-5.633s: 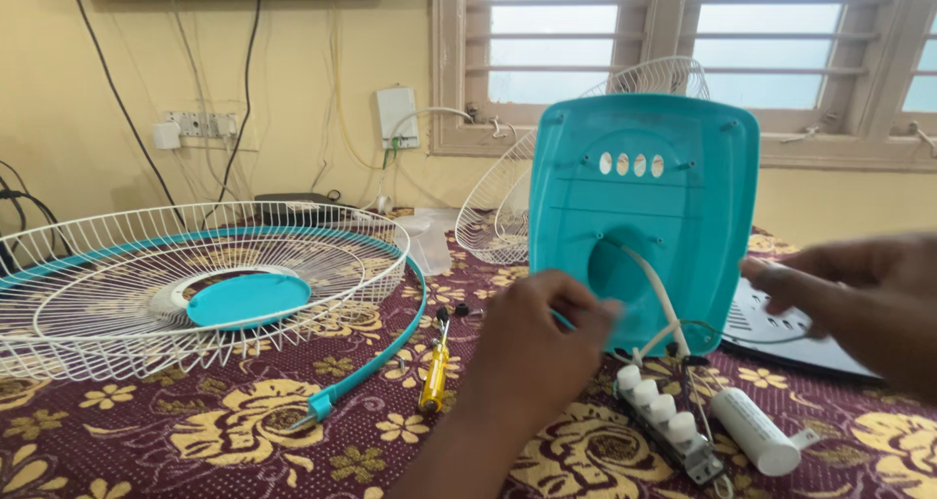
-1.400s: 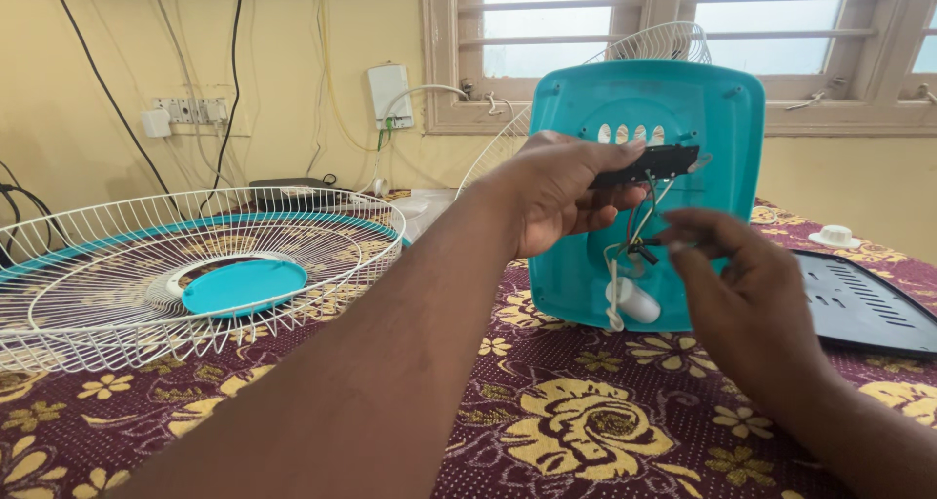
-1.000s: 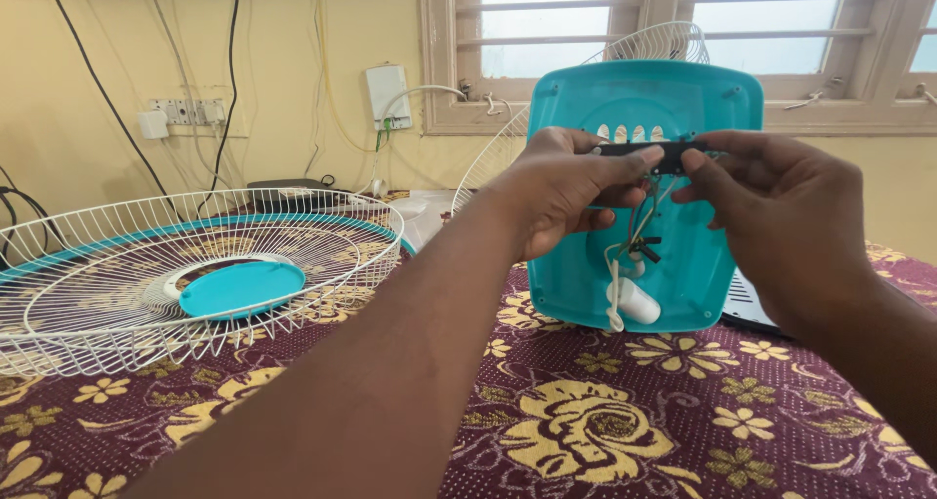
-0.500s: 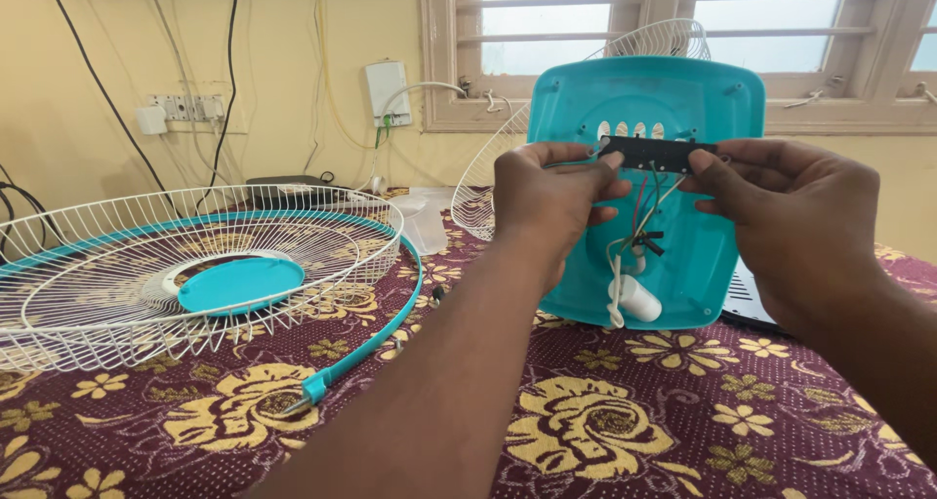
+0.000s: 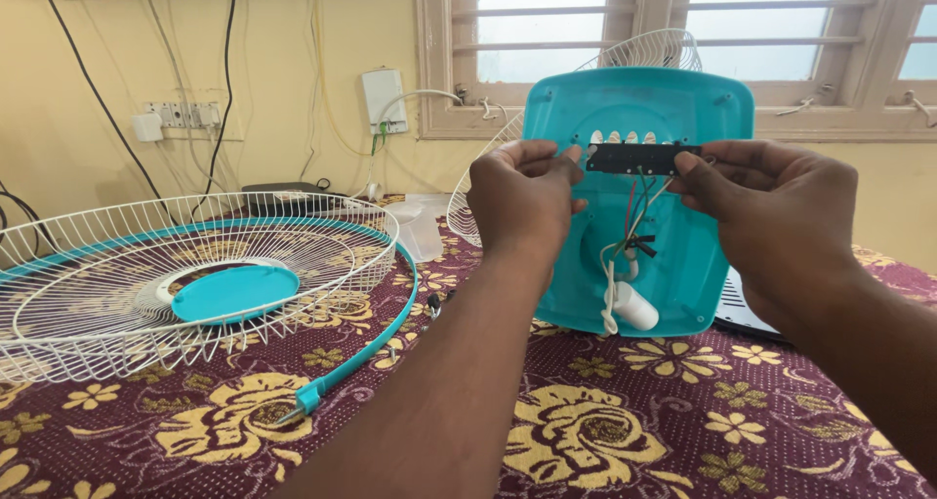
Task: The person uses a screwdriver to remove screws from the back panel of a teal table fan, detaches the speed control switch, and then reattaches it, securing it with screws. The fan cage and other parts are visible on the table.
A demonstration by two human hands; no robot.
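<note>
Holding a narrow black switch strip (image 5: 632,159) between both hands, level, right in front of the row of small slots near the top of the teal fan housing (image 5: 639,197). Left hand (image 5: 524,199) pinches the strip's left end, grip closed on it with fingertips and thumb. Right hand (image 5: 776,206) pinches the right end, grip closed on it the same way. Strip sits just at the housing face; cannot tell if it touches the plastic. Thin coloured wires (image 5: 634,221) hang from the strip down to the housing middle, ending near a white cylinder part (image 5: 632,307) that lies low against the housing. Housing stands upright on the maroon floral cloth (image 5: 586,440) covering the tabletop, centre-right of the scene. White wire fan guard (image 5: 146,265) with teal centre disc (image 5: 234,292) lies flat on the left, a teal rim ring (image 5: 376,338) running along its near-right edge. Second white guard (image 5: 468,201) leans behind the housing, far side. Dark flat panel (image 5: 747,312) lies right of the housing, partly hidden by the right forearm. Window (image 5: 683,21) and yellow wall (image 5: 117,50) with cables behind.
</note>
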